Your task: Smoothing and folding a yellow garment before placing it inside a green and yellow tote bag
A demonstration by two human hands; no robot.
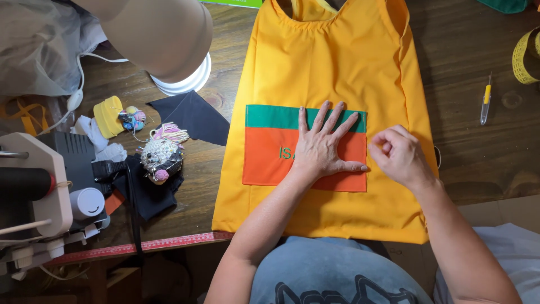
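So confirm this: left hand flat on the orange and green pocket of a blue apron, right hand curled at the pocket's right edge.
Wrong on one point: the apron is yellow, not blue. The head view shows the left hand flat on the orange and green pocket, and the right hand curled at the pocket's right edge.

Both arms are bare and reach forward from the bottom of the view. The left hand (323,149) lies flat with the palm down. Its fingers are spread wide and point up and away from the body, and the thumb sticks out to the right. The left arm comes up at a slant from the lower left. The right hand (396,155) is just beside it, curled up loosely, with the fingertips bent in toward the thumb. The right arm comes in from the lower right corner.
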